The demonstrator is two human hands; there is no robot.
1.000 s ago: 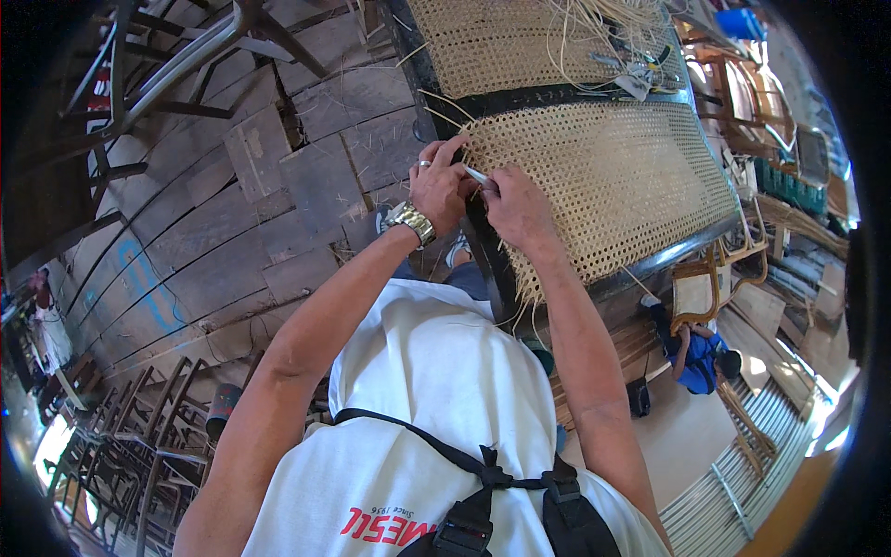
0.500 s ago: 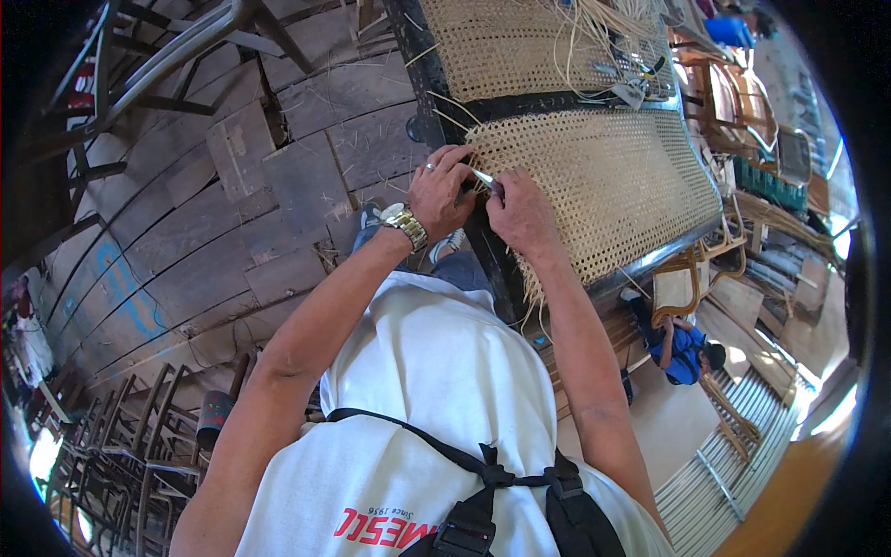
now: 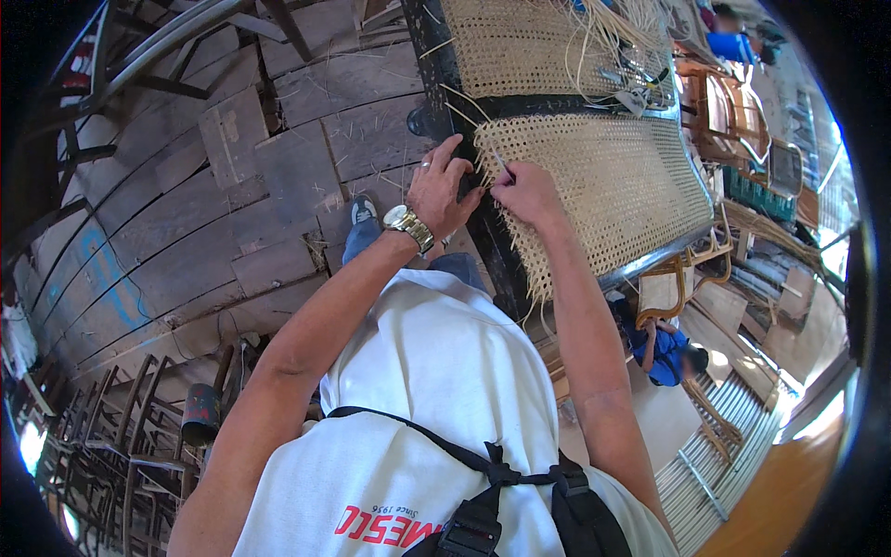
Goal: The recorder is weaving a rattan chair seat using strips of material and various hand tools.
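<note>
My right hand (image 3: 531,193) is closed around a slim, pointed metal tool (image 3: 503,165) with a dark handle, its tip at the left edge of a woven cane panel (image 3: 603,176). Just left of it, my left hand (image 3: 440,193) rests at the black wooden frame (image 3: 501,260), fingers apart and the thumb near the frayed cane ends. The panel lies over the frame, and loose strands stick out along its near-left edge. Whether the left fingertips touch a strand is too small to tell.
A second cane panel (image 3: 520,56) lies beyond, with a bundle of loose cane strands (image 3: 603,32) and some hand tools (image 3: 636,98) on it. Wooden chair frames (image 3: 139,418) stand at the left. At the right, a person in blue (image 3: 665,357) holds a curved wooden piece (image 3: 664,297).
My right hand has drawn slightly right and the tool now points more upward. My left hand's index finger has stretched out, away from the tool.
</note>
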